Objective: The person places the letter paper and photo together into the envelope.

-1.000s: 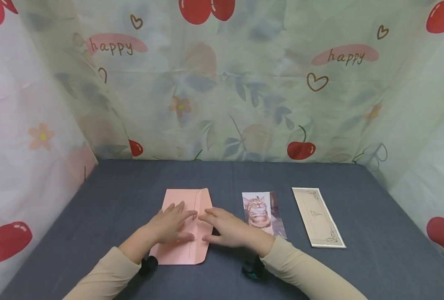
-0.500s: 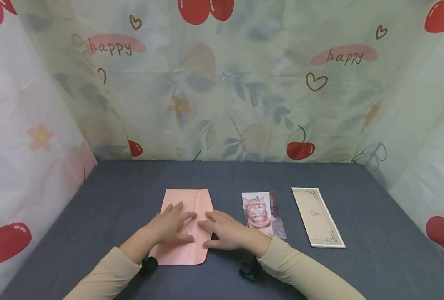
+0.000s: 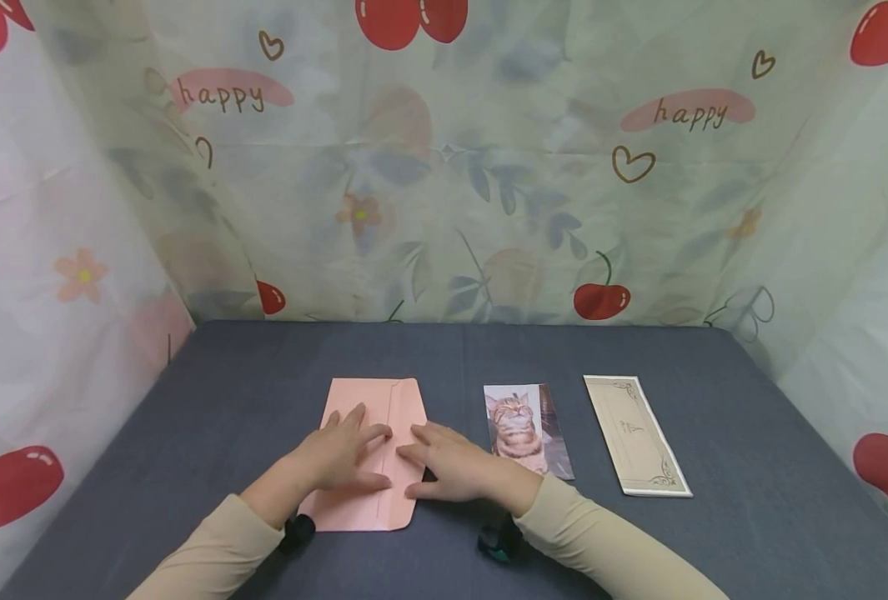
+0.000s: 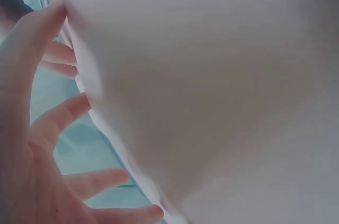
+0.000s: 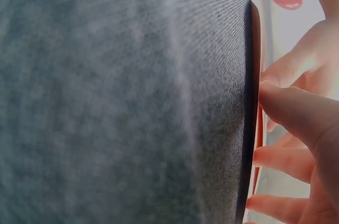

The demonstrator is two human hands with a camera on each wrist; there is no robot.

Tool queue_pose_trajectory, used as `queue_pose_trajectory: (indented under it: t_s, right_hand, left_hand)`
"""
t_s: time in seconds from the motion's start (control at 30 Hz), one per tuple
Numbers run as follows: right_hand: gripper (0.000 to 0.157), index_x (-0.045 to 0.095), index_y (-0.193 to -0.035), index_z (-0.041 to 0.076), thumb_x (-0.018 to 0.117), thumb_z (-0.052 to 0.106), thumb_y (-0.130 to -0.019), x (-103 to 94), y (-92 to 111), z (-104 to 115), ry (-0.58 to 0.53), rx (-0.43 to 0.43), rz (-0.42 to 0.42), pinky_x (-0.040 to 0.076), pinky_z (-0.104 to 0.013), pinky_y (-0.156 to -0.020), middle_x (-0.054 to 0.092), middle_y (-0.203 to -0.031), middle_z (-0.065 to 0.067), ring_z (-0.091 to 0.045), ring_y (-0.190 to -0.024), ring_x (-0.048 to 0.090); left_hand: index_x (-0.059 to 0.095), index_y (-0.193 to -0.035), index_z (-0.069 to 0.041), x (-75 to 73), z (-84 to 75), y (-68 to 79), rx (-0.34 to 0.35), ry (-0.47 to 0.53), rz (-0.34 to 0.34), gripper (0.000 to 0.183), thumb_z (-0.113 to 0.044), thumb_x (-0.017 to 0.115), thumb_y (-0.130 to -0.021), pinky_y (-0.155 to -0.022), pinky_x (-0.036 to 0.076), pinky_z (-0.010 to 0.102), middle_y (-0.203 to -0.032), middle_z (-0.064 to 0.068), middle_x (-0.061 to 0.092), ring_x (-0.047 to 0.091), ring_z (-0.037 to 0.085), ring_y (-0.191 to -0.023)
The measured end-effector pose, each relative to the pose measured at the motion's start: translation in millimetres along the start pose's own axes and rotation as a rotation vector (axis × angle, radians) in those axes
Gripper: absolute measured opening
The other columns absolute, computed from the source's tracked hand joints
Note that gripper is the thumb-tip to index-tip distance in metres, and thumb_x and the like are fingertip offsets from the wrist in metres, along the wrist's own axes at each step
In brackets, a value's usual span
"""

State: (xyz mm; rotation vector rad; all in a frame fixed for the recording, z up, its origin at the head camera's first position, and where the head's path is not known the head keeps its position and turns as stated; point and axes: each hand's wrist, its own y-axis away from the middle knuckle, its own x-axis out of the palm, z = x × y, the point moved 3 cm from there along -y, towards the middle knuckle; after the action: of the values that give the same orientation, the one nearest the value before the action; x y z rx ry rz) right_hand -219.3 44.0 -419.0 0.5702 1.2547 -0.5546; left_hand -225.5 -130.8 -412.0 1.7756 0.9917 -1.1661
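A pink envelope [image 3: 361,508] lies flat on the dark table, its flap side along the right. My left hand [image 3: 337,454] rests on the middle of it with fingers spread; in the left wrist view the fingertips [image 4: 119,175] press onto the pale paper. At the envelope's right edge is my right hand [image 3: 451,462], its fingertips on the flap and the thumb at the edge. The right wrist view shows its fingers [image 5: 286,160] spread and touching the paper. Neither hand grips anything.
Right of the envelope lies a cat photo card [image 3: 517,425], partly behind my right forearm. A beige folded card with ornamental corners [image 3: 636,433] lies farther right. The dark table [image 3: 263,350] ends at a patterned curtain [image 3: 444,208] behind.
Over the past second my right hand has shifted slightly toward me and left along the envelope's flap. My left hand and the cards have stayed in place.
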Motion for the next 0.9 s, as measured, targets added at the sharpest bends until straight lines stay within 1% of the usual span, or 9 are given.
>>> queue_pose_trajectory:
  t_s: [0.17, 0.37, 0.47, 0.57, 0.63, 0.8, 0.9]
  right_hand:
    - [0.056, 0.050, -0.133, 0.013, 0.060, 0.043, -0.088, -0.6, -0.2, 1.2, -0.004, 0.012, 0.013, 0.032, -0.045, -0.111, 0.042, -0.143, -0.019, -0.032, -0.137, 0.036]
    - [0.056, 0.050, -0.134, 0.013, 0.060, 0.043, -0.087, -0.9, -1.0, 1.7, -0.009, 0.022, 0.021, 0.032, -0.044, -0.111, 0.042, -0.144, -0.018, -0.031, -0.136, 0.037]
    - [0.056, 0.050, -0.134, 0.014, 0.061, 0.044, -0.087, -0.3, -1.3, 1.1, -0.017, 0.025, 0.025, 0.032, -0.044, -0.111, 0.042, -0.144, -0.018, -0.030, -0.137, 0.037]
    - [0.057, 0.050, -0.134, 0.014, 0.061, 0.044, -0.087, 0.4, -1.5, 0.5, -0.022, 0.027, 0.027, 0.032, -0.044, -0.111, 0.042, -0.144, -0.017, -0.030, -0.137, 0.037]
    - [0.057, 0.050, -0.134, 0.014, 0.061, 0.044, -0.087, 0.9, -1.6, 0.2, -0.021, 0.029, 0.026, 0.032, -0.044, -0.111, 0.042, -0.144, -0.017, -0.030, -0.137, 0.037]
    - [0.056, 0.050, -0.134, 0.014, 0.061, 0.044, -0.087, 0.7, -1.2, 0.5, -0.018, 0.029, 0.024, 0.032, -0.044, -0.111, 0.042, -0.144, -0.017, -0.030, -0.137, 0.037]
    - [0.056, 0.050, -0.134, 0.014, 0.060, 0.044, -0.087, 0.8, -1.0, 1.0, -0.014, 0.028, 0.023, 0.033, -0.045, -0.111, 0.042, -0.144, -0.017, -0.030, -0.136, 0.038]
  left_hand:
    - [0.051, -0.125, -0.027, 0.2, 1.2, -0.4, 0.015, 0.003, -0.005, 0.062, -0.056, 0.070, -0.073, -0.087, 0.041, 0.069, -0.146, 0.029, 0.030, 0.034, 0.063, -0.122]
    - [0.050, -0.122, -0.026, -1.7, 2.5, -1.3, 0.054, -0.006, -0.016, 0.060, -0.054, 0.070, -0.073, -0.083, 0.045, 0.064, -0.139, 0.025, 0.037, 0.046, 0.056, -0.113]
    - [0.050, -0.122, -0.025, -2.4, 3.3, -2.1, 0.077, -0.017, -0.020, 0.059, -0.053, 0.069, -0.074, -0.089, 0.044, 0.062, -0.136, 0.023, 0.040, 0.050, 0.049, -0.111]
    - [0.050, -0.122, -0.023, -3.0, 4.5, -3.0, 0.099, -0.019, -0.022, 0.059, -0.053, 0.069, -0.074, -0.098, 0.039, 0.061, -0.131, 0.021, 0.043, 0.053, 0.040, -0.110]
    - [0.049, -0.121, -0.023, -3.7, 5.5, -3.5, 0.108, -0.007, -0.023, 0.059, -0.053, 0.069, -0.074, -0.102, 0.035, 0.060, -0.131, 0.021, 0.044, 0.055, 0.038, -0.110]
    - [0.048, -0.122, -0.022, -6.2, 8.1, -4.3, 0.108, 0.033, -0.014, 0.060, -0.054, 0.068, -0.075, -0.105, 0.031, 0.061, -0.141, 0.025, 0.038, 0.052, 0.041, -0.119]
    - [0.047, -0.122, -0.022, -7.8, 9.6, -4.2, 0.110, 0.053, -0.017, 0.060, -0.053, 0.068, -0.076, -0.103, 0.033, 0.062, -0.145, 0.025, 0.036, 0.050, 0.044, -0.121]
